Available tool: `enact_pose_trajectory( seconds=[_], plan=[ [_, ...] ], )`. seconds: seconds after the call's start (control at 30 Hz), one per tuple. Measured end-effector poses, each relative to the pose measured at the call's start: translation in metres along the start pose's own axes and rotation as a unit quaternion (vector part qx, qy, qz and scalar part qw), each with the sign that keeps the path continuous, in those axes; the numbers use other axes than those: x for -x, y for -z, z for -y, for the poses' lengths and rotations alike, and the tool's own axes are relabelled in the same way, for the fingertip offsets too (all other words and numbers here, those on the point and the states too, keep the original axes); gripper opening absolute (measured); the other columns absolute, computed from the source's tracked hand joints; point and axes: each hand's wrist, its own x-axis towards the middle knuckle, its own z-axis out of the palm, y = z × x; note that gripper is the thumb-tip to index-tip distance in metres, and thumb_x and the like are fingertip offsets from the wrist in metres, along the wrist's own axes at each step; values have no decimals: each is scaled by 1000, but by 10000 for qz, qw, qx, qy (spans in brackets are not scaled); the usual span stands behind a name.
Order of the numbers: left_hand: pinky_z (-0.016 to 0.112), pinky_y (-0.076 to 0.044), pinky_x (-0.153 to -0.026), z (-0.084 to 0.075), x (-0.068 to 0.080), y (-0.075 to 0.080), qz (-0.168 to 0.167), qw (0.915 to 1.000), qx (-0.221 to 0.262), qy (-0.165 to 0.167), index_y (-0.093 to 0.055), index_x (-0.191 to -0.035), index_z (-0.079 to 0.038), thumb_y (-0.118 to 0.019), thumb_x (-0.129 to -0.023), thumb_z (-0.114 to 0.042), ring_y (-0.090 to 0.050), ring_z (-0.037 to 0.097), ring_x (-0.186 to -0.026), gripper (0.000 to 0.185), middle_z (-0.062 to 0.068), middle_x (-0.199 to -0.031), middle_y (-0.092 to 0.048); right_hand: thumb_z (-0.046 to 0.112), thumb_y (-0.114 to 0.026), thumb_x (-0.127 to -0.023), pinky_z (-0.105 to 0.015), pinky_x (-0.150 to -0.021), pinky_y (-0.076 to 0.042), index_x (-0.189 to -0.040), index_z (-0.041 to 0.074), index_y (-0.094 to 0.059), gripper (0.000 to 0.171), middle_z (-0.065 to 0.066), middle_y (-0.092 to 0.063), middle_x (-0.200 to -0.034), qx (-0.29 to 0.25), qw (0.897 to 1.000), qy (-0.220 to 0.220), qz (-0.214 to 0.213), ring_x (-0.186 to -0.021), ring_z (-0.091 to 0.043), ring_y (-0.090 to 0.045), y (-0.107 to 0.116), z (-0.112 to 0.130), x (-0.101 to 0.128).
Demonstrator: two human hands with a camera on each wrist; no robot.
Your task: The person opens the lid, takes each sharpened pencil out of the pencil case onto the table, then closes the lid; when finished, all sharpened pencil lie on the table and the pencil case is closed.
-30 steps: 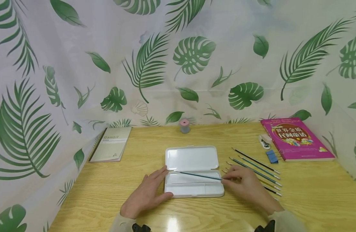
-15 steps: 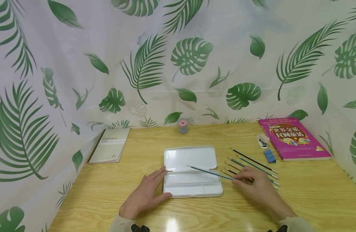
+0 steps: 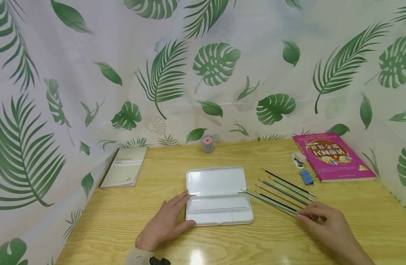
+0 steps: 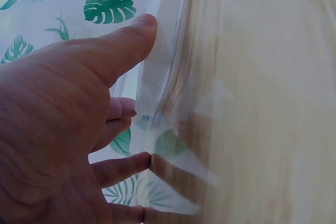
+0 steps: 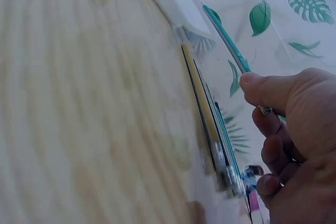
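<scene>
**Teal pencil held beside the open case**

The right hand (image 3: 325,224) pinches the end of a thin teal pencil (image 3: 269,203), whose tip points toward the right edge of the open white plastic pencil case (image 3: 217,195) on the wooden table (image 3: 355,228). The left hand (image 3: 164,222) rests with fingers spread against the case's left edge. Other pencils (image 3: 285,187) lie just beyond the held one.

Bright, even, soft overhead lighting; faint shadows only. White glare patch on glossy yellow wooden tabletop (image 3: 196,255) near front edge. Head view sharp at centre, bowed at edges. Both wrist views smeared by motion blur, wood grain streaked, close skin soft.
</scene>
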Motion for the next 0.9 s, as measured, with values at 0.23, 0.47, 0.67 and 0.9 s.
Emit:
enact_pose_trajectory(
  seconds=[0.23,0.47,0.67,0.9],
  plan=[
    [70,-25,-110,1,0,0,26,10000,-5,-11,-39,-153,-10,-68,-91,-50,-33,29,-144,79,5,-162,-28,25,-77,-89,-18,-57,-45,-90,23,-79,3,6,-65,-85,340,9992,-203,-49,-71,-8,-51,13,-12,14],
    [70,-24,-110,1,0,-1,28,10000,-14,14,-38,-154,-11,-68,-91,-50,-33,30,-144,80,5,-162,-28,24,-77,-89,-16,-60,-48,-89,23,-78,1,7,-65,-85,474,9981,-378,61,-71,-5,-56,17,-20,23],
    [69,-25,-111,1,-1,0,34,10000,-15,15,-38,-154,-11,-68,-91,-51,-33,29,-144,80,5,-162,-28,25,-80,-85,-11,-67,-50,-88,23,-78,5,9,-69,-86,579,9963,-585,261,-79,1,-62,14,-23,25],
    [70,-25,-110,0,-1,1,-1,10000,-31,32,-40,-153,-12,-69,-90,-51,-34,28,-143,80,4,-162,-29,25,-81,-85,-19,-63,-51,-89,22,-80,5,11,-65,-83,774,9947,-525,416,-75,1,-58,13,-25,25]
  ],
)
